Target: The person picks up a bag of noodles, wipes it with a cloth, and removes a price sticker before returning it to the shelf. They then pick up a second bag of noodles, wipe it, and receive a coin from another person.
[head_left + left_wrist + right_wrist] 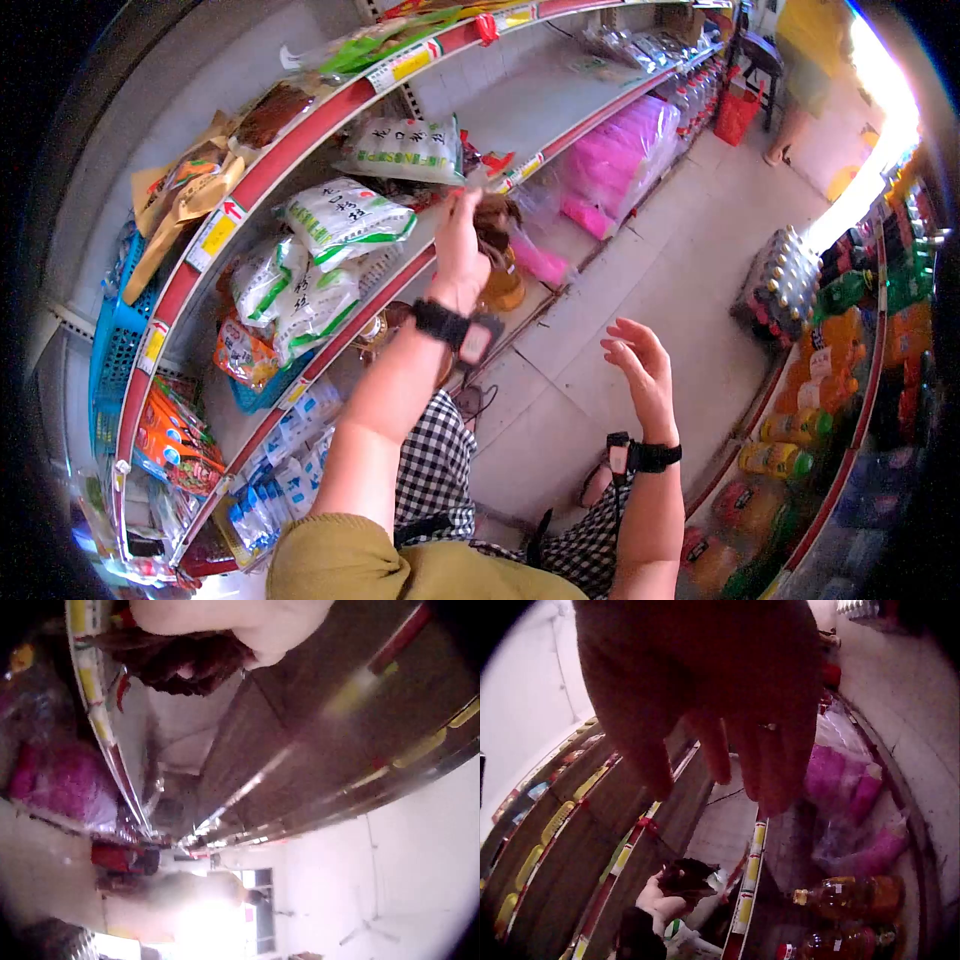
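And here we are, our left hand (462,250) with its fingers wrapped round a crumpled dark-brown item (180,664) at the front edge of the shelf (400,285), near the white-and-green packets (345,220), while our right hand (645,375), fingers released and slightly bent, hovers above the tiled floor (690,220).

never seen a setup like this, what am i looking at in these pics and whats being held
No machine here, just a person between shelves. The large picture is from a head camera; the others are from cameras on the left and right wrists. The left hand holds a dark brown, crumpled item, too unclear to name; the right hand is open and empty. White and green plastic bags lie on the red-edged shelf, with pink plastic-wrapped packs lower down.
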